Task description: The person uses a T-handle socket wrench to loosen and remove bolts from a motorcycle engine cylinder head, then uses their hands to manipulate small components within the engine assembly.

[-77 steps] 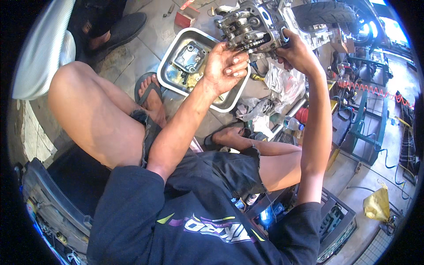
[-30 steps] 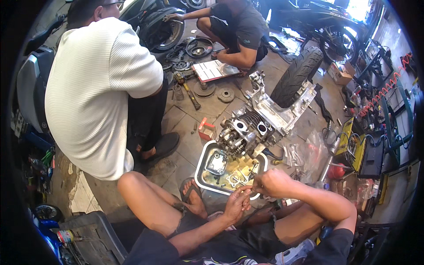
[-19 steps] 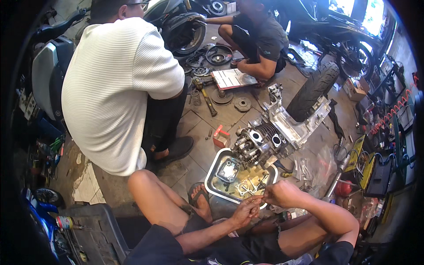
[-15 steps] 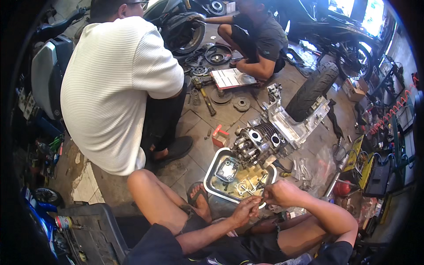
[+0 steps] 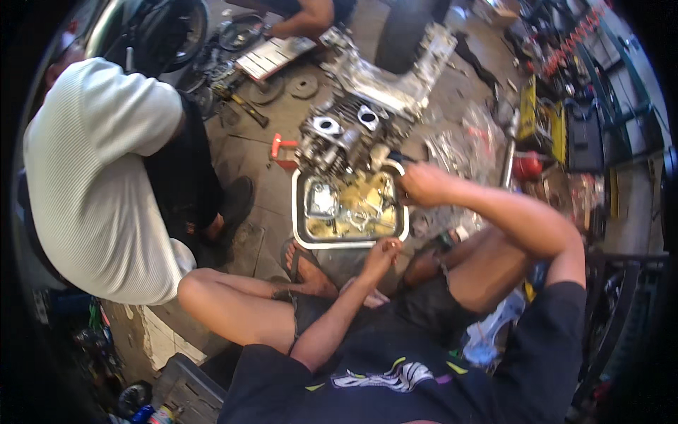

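Note:
My left hand [image 5: 385, 251] hangs just below the front rim of a white-edged tray [image 5: 299, 212], fingers curled together around something I cannot make out. At the tray's right side, my right hand [image 5: 422, 185] has its fingers bent down at the rim, their grip blurred and partly hidden. The tray holds a square metal cover [image 5: 322, 201], small metal parts [image 5: 360, 218] and yellowish liquid. Directly behind it lies an engine [image 5: 339, 141] with two oval ports, attached to an aluminium casing [image 5: 417, 88] beside a tyre [image 5: 399, 32].
A co-worker in a white shirt [image 5: 99, 177] crouches at left; another co-worker [image 5: 311, 18] is behind a clipboard [image 5: 265, 60]. A hammer [image 5: 247, 109], red box [image 5: 282, 152], plastic bags [image 5: 477, 138], yellow toolbox [image 5: 530, 116] and coiled red hose [image 5: 572, 39] surround the work.
My hands have separated: the right rose to the tray's side, the left stayed lower. The view tilted down, so the scene shifted up. Earlier, both hands were on the engine.

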Available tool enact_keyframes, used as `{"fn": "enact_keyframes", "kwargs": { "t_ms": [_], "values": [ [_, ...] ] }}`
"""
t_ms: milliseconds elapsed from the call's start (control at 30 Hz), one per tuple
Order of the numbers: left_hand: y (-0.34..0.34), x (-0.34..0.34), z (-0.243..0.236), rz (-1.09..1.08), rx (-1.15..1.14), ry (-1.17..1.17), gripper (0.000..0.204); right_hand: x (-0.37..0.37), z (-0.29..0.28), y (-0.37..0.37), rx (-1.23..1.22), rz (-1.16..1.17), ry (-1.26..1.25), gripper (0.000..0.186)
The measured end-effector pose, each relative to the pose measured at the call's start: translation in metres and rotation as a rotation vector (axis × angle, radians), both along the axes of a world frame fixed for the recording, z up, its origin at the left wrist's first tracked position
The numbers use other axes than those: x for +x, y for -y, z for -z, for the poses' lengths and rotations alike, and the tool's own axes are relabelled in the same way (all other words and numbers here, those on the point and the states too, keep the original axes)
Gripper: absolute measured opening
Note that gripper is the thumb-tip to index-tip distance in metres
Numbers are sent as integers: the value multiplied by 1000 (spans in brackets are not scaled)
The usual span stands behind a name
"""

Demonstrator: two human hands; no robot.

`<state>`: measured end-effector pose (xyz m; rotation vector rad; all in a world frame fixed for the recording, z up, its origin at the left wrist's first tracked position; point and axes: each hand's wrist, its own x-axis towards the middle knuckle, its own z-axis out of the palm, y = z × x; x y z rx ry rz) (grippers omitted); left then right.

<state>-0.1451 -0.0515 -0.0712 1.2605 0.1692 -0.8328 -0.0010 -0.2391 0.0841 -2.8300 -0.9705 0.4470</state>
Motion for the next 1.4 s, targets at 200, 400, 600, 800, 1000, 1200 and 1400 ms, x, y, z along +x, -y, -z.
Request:
{"fn": "enact_keyframes", "kwargs": {
  "t_ms": [200, 400, 600, 800, 1000, 1200, 1400],
  "values": [
    [-2, 2, -11, 14, 33, -27, 20, -10, 0, -7, -5, 32, -93, 30],
    [-2, 3, -12, -37, 23, -49, 19, -7, 4, -11, -43, 39, -155, 21],
    [1, 5, -8, -3, 27, -56, 21, 6, 9, 2, -45, 47, -112, 23],
    [3, 2, -7, -2, 77, -89, 20, 7, 3, 18, -103, 156, -205, 26],
    [6, 0, -7, 35, 94, -78, 19, 5, 52, 72, -238, 203, -250, 26],
    [6, -1, 2, 42, 56, -26, 18, -38, 136, 104, -527, 184, -469, 56],
    [5, -7, 11, 30, 105, 54, 20, -76, 170, 106, -70, 344, -435, 36]
  ]
}}
